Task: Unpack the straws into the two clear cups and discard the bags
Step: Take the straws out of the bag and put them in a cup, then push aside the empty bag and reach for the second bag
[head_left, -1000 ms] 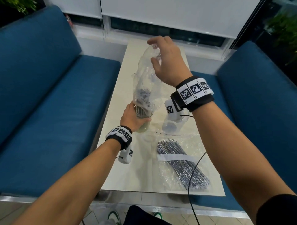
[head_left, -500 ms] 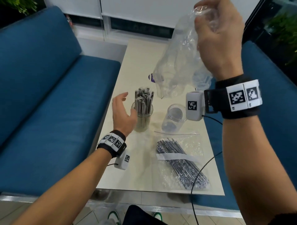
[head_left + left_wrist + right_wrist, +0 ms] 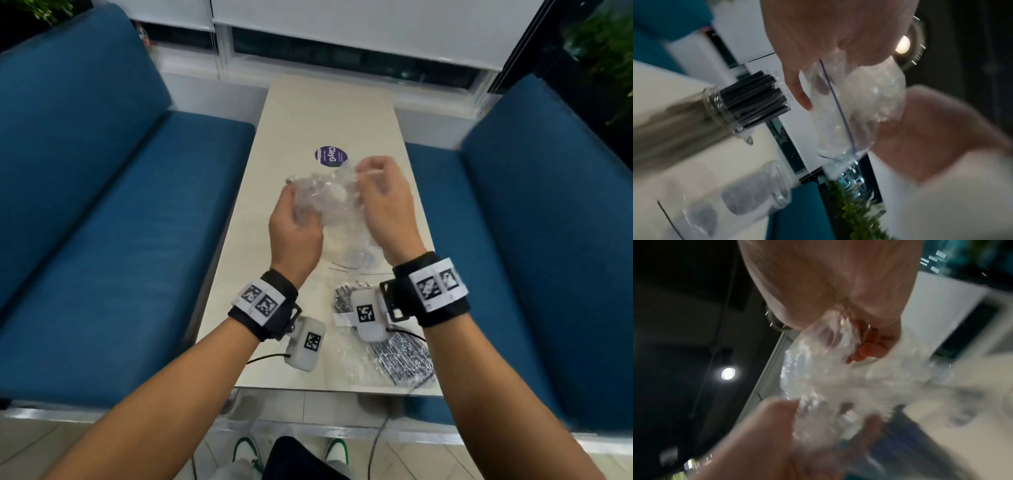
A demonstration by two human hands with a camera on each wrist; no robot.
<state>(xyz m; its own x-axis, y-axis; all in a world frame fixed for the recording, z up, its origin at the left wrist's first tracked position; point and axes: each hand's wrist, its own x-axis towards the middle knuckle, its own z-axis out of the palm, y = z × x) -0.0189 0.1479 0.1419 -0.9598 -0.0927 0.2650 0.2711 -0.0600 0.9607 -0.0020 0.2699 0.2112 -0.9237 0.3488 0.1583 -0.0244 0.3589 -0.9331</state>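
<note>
Emptied straw bag (image 3: 323, 202) being balled up between both hands above the table (image 3: 329, 113).

The left hand (image 3: 294, 229) and right hand (image 3: 383, 205) both curl their fingers into the film; squeeze the air out so it stays compact for discarding. Half a second ago only the right hand held it high. One cup (image 3: 715, 112) is filled, the second cup (image 3: 748, 191) empty, the second straw bag (image 3: 397, 356) unopened.

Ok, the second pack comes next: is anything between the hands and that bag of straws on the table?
Only the crumpled empty bag, which the left hand and right hand both grip. Nothing visible lies on the full bag.
</note>
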